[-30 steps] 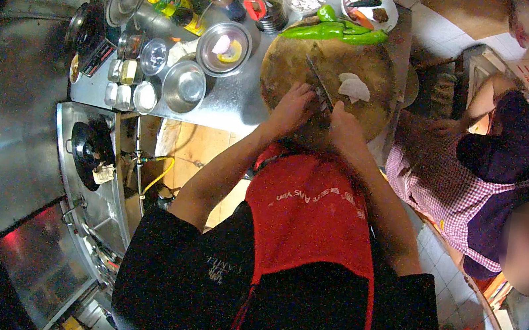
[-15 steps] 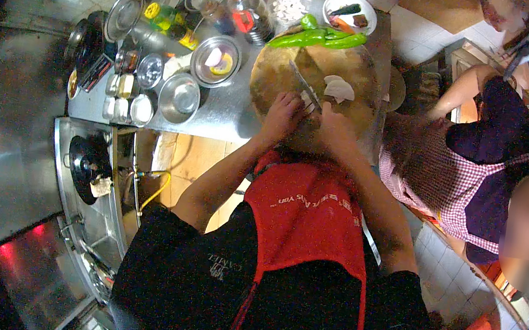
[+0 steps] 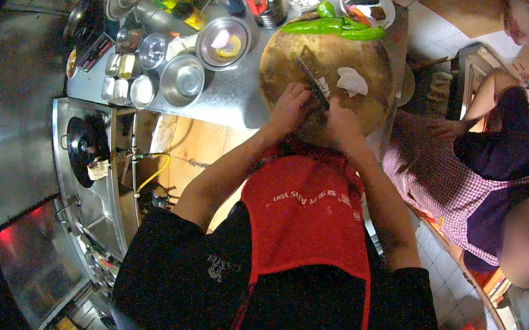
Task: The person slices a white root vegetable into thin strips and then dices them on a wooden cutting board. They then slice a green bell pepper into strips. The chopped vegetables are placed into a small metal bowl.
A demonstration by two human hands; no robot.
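On a round wooden chopping board (image 3: pixel 369 105), my right hand (image 3: pixel 343 125) grips the handle of a kitchen knife (image 3: pixel 313 77). Its dark blade points away and to the left. My left hand (image 3: pixel 291 107) rests on the board just left of the blade, fingers curled and pressed together; whatever lies beneath them is hidden. Small white cut pieces (image 3: pixel 323 86) lie against the right side of the blade. Farther right are thin white slices (image 3: pixel 352 82), overlapping in a small pile. Long green peppers (image 3: pixel 333 27) line the board's far edge.
Steel bowls (image 3: pixel 182 81), a basin with white and yellow food (image 3: pixel 223 43), and small jars (image 3: pixel 127 67) stand left on the steel table (image 3: pixel 233 97). Bottles (image 3: pixel 262 1) and plates (image 3: pixel 367 5) are behind. A co-worker in a checked apron (image 3: pixel 438 168) is close on the right.
The view has shifted slightly, so the board sits farther right and higher. White pieces, earlier between my left fingers and the knife, now show at the blade's right side. My right hand keeps the knife.
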